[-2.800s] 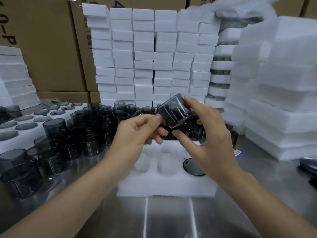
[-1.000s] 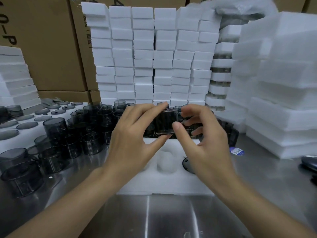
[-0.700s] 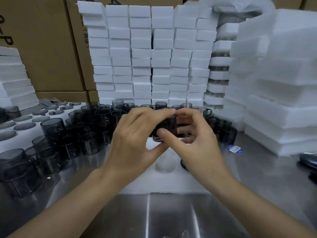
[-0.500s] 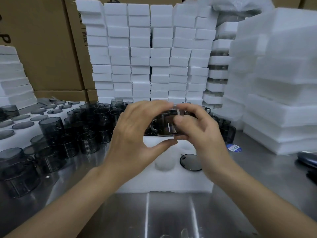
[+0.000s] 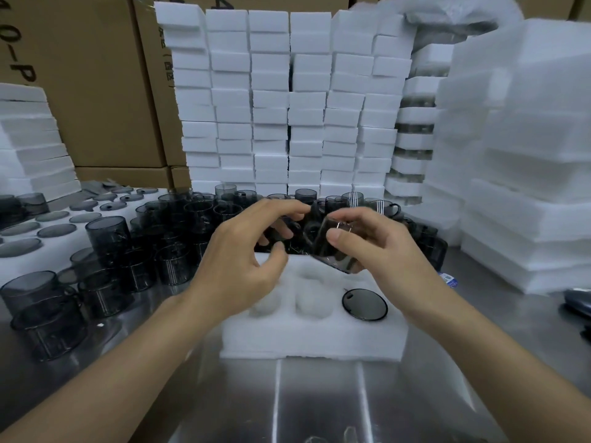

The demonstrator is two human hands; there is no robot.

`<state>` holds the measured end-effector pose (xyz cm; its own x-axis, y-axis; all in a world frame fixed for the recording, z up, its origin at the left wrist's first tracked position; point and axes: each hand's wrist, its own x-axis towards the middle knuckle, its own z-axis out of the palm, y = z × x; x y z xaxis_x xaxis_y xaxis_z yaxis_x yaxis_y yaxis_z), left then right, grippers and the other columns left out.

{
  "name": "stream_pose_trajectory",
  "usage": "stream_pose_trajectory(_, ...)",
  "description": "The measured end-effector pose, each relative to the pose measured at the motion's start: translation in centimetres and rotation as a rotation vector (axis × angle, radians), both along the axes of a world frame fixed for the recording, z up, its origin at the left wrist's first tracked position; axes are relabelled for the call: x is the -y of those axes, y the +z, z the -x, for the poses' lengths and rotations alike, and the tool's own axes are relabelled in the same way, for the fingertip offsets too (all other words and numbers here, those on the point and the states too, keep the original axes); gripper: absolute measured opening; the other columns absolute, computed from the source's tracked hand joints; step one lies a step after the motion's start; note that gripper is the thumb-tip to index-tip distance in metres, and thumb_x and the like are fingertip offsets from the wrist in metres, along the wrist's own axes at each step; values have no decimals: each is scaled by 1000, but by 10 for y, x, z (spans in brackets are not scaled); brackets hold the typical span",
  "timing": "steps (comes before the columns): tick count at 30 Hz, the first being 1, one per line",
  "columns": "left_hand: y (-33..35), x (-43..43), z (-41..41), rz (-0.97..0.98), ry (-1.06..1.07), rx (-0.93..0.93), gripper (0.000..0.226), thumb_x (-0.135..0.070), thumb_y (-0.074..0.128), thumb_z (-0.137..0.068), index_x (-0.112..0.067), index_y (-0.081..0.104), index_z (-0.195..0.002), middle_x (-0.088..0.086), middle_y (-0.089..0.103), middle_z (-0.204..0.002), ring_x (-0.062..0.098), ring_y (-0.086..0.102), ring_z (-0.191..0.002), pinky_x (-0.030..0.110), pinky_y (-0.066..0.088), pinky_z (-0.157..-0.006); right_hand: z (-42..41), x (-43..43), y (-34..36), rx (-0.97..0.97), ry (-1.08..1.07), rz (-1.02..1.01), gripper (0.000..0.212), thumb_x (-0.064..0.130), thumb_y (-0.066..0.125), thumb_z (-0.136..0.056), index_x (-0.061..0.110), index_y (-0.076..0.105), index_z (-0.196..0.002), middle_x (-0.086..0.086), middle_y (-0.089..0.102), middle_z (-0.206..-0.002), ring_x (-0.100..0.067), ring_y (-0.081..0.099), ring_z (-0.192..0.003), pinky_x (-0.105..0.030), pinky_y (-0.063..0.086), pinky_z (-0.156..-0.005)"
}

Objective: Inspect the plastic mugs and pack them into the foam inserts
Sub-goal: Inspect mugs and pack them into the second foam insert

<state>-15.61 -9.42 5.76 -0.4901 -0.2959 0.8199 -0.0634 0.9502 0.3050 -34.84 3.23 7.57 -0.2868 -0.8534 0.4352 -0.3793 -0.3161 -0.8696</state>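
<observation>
One mug (image 5: 326,251) in right grip (image 5: 383,251), left grip (image 5: 243,251) near

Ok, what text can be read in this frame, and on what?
"0-P", sideways, cut off at the edge: left cardboard box.
"4", cut by the top edge: upper cardboard box.
Small print on the middle cardboard box: too blurred.
Blue-and-white label on the steel table: too small.
No text seen on the held mug or the foam insert.
</observation>
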Motion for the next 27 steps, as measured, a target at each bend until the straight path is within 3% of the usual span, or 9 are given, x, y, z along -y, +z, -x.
stream_pose_trajectory(3,-5,11,-2,-69,61,-38,60,-3,50,-84,-39,66,-129,-16,69,-117,19,71,-101,30,51,-70,0,0,-5,-141,13,-92,18,46,79,-93,33,79,-106,4,71,-82,-6,60,-73,-32,52,-71)
stream_pose_trajectory(5,-8,18,-2,-105,120,-44,56,-5,47,-87,-40,67,-125,-18,68,-112,18,69,-98,28,49,-68,-2,-1,-9,-229,30,-159,29,59,77,-88,35,80,-105,5,75,-85,-6,61,-73,-39,55,-75)
stream_pose_trajectory(8,-12,20,-1,-129,187,26,50,-10,45,-91,-42,66,-124,-23,66,-111,11,67,-99,27,50,-75,-8,-2,-11,-370,6,-217,50,80,65,-74,45,77,-108,7,77,-87,-6,67,-69,-35,55,-73)
stream_pose_trajectory(12,-14,18,-1,-138,187,117,44,-10,51,-97,-43,66,-122,-25,65,-113,4,65,-108,33,56,-85,-9,-4,-12,-480,-49,-179,52,84,65,-70,51,73,-109,21,72,-96,-1,65,-70,-18,51,-63)
stream_pose_trajectory(16,-15,20,0,-157,207,137,39,-9,56,-99,-40,69,-116,-24,66,-111,5,65,-108,38,57,-88,-13,-4,-16,-626,-116,-163,65,94,63,-63,51,62,-111,27,62,-103,1,62,-92,-30,54,-81)
stream_pose_trajectory(22,-17,21,2,-194,191,120,27,-24,54,-96,-41,71,-110,-22,67,-108,5,67,-105,42,57,-88,-21,-8,-16,-748,-99,-195,75,97,57,-64,50,54,-123,28,59,-107,5,60,-101,-34,54,-89)
stream_pose_trajectory(27,-19,24,3,-205,193,125,25,-25,55,-96,-41,72,-106,-23,68,-107,4,66,-104,29,51,-80,-21,-10,-13,-809,-115,-254,71,98,55,-63,48,51,-113,25,59,-103,5,56,-100,-33,54,-86)
